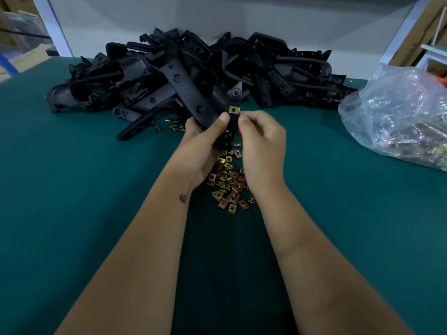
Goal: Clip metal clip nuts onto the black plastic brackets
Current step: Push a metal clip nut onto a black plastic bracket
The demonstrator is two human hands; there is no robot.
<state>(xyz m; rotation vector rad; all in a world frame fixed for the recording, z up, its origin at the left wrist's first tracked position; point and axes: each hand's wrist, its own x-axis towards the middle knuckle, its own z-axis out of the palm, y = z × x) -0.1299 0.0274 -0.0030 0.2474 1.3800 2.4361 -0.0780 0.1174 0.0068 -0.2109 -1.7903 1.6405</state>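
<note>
My left hand (202, 146) grips a black plastic bracket (231, 128) and holds it upright above the table. A brass-coloured metal clip nut (233, 109) sits on the bracket just above my thumbs. My right hand (262, 146) pinches the bracket's right edge right below that clip nut. Under my hands, a loose heap of clip nuts (228, 182) lies on the green mat. A large pile of black brackets (188, 73) fills the back of the table.
A clear plastic bag (396, 114) with more clip nuts rests at the right. A few stray clip nuts (173, 125) lie near the pile's front edge. The green mat (72, 189) stretches to both sides. A white wall stands behind the pile.
</note>
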